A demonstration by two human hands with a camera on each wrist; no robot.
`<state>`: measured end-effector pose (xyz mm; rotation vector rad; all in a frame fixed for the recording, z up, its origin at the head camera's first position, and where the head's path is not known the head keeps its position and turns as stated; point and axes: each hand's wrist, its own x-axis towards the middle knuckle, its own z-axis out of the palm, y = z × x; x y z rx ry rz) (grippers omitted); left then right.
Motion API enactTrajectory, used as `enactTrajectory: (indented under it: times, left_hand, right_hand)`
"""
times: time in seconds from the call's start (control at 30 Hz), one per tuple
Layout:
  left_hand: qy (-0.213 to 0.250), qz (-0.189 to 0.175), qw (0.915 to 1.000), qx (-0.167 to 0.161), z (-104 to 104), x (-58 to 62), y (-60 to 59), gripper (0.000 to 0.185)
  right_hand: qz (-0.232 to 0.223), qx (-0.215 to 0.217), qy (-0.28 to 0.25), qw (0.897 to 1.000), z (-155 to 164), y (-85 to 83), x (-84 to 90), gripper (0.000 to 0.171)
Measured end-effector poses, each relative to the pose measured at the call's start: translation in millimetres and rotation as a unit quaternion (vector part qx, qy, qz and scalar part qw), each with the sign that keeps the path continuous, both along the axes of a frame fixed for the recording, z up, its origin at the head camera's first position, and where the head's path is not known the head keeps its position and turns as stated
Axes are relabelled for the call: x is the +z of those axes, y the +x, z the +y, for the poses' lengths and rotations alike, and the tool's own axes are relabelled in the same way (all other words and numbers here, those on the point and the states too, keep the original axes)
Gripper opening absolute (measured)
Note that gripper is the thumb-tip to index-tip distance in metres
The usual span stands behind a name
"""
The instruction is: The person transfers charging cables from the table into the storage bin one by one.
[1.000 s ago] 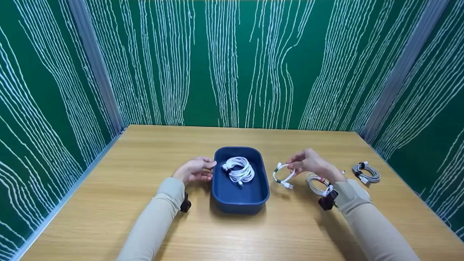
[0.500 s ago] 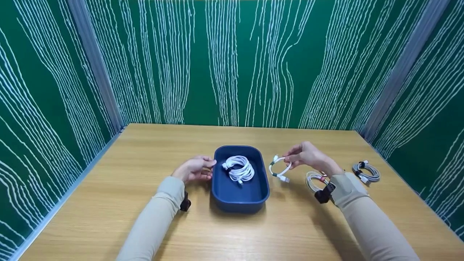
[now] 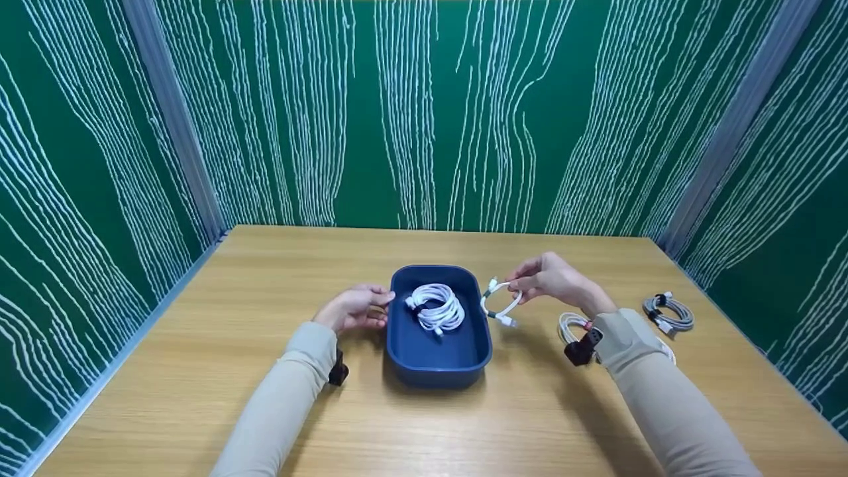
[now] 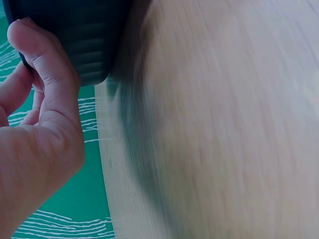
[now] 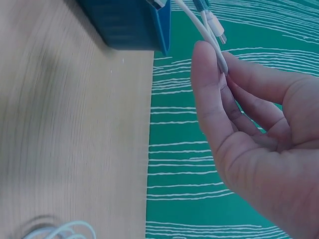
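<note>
A dark blue tray (image 3: 438, 361) sits mid-table with a coiled white cable (image 3: 437, 308) inside. My left hand (image 3: 354, 308) rests against the tray's left wall (image 4: 75, 35), thumb and fingers curled on its rim. My right hand (image 3: 553, 278) pinches a small looped white cable (image 3: 500, 306) in the air just right of the tray's rim; the right wrist view shows thumb and fingers (image 5: 214, 69) closed on the cable (image 5: 207, 27) by the tray's corner (image 5: 144, 25).
Another coiled white cable (image 3: 573, 328) lies on the wooden table (image 3: 265, 278) under my right wrist. A grey coiled cable (image 3: 669, 313) lies far right. Green patterned walls enclose the table on three sides.
My right hand has lifted the small looped cable and carried it left, from the table beside the other coil toward the tray's right rim. The left hand has stayed at the tray.
</note>
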<state>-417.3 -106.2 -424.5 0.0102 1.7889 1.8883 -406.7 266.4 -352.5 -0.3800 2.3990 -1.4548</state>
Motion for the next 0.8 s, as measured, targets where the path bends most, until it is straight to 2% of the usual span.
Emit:
enactTrajectory:
  times: [0.53,0.8]
  left_hand:
    - [0.006,-0.017,0.9998,0.011,0,-0.3,0.1,0.006]
    - [-0.004,-0.003,1.0,-0.004,0,0.3,-0.6,0.008]
  right_hand:
    - [-0.004,0.016,0.0,1.0,-32,-0.7,3.7,0.025]
    - [-0.002,0.032,-0.012,0.999,-45,-1.6,1.6,0.031]
